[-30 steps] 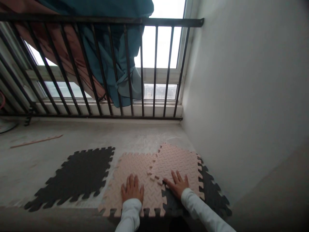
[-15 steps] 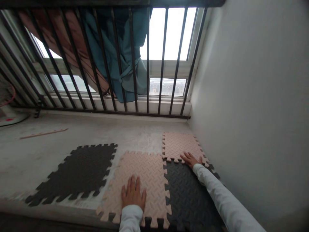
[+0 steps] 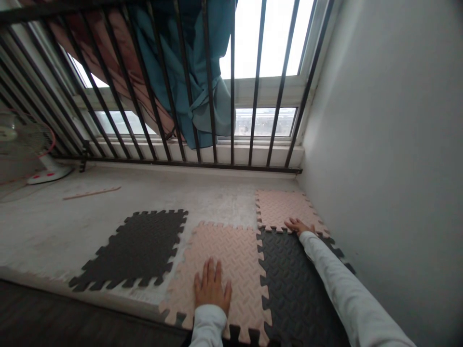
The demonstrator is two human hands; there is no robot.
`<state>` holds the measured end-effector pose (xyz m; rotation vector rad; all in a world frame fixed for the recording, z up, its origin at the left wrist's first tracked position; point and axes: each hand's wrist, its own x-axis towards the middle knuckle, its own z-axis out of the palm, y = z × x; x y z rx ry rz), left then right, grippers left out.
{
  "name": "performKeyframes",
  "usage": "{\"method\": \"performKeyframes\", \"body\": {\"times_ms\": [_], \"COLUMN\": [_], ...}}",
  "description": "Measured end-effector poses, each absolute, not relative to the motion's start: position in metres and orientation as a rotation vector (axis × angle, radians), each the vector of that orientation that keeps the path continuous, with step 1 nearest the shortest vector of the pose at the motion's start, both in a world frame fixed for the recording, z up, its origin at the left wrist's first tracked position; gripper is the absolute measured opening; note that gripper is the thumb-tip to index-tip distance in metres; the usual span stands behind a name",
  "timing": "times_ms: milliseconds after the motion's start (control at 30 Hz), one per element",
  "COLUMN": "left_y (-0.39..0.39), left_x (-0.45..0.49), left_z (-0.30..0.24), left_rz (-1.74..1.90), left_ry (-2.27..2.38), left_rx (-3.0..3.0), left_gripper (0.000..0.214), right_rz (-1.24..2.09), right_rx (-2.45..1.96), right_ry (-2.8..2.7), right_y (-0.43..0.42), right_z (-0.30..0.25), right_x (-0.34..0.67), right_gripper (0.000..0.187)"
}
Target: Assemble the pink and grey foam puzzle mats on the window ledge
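My left hand lies flat with fingers spread on a pink foam puzzle mat. To the right of that mat is a dark grey foam mat, and their toothed edges meet. My right hand rests with fingers stretched out on the near edge of a second pink mat, where it borders the dark one. Part of the dark mat is hidden under my right sleeve. Another dark grey mat lies apart on the left, a strip of floor between it and the pink mat.
A white wall rises on the right. Dark metal railings stand before a window with a blue curtain. At the left are a fan and a thin pinkish strip. The raised floor's edge drops off at the front.
The view has swung slightly left, so the scene sits further right and more of the fan shows. Both hands remain on the same pink mats, and the mats look unmoved.
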<state>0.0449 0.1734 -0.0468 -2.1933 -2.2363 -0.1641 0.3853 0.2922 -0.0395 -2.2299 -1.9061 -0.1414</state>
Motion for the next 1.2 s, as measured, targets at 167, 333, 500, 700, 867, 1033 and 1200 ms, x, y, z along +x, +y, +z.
{"method": "performKeyframes", "body": {"times_ms": [167, 333, 500, 700, 867, 1033, 1200], "left_y": [0.172, 0.172, 0.172, 0.172, 0.172, 0.172, 0.172], "left_x": [0.046, 0.047, 0.047, 0.046, 0.047, 0.047, 0.047], "left_z": [-0.041, -0.038, -0.037, -0.039, -0.041, -0.04, -0.041], "left_rz": [-0.148, -0.134, -0.143, -0.146, -0.16, -0.169, -0.193], "left_ry": [-2.249, -2.249, -2.238, -2.251, -2.248, -2.243, -2.238], "left_rx": [-2.204, -2.195, -2.189, -2.183, -2.187, -2.181, -2.176], "left_gripper": [0.052, 0.053, 0.052, 0.053, 0.053, 0.053, 0.053], "right_rz": [0.136, 0.124, 0.044, 0.072, 0.12, 0.222, -0.223], "right_rx": [-2.469, -2.618, -2.675, -2.69, -2.638, -2.513, -2.269], "right_ry": [-1.891, -1.797, -1.744, -1.834, -1.972, -2.137, -1.962], "right_y": [0.302, 0.296, 0.293, 0.288, 0.275, 0.299, 0.331], "right_z": [-0.031, -0.032, -0.034, -0.032, -0.031, 0.021, 0.08], "right_x": [0.378, 0.354, 0.344, 0.343, 0.337, 0.345, 0.344], "right_gripper": [0.043, 0.047, 0.045, 0.048, 0.059, 0.06, 0.064]}}
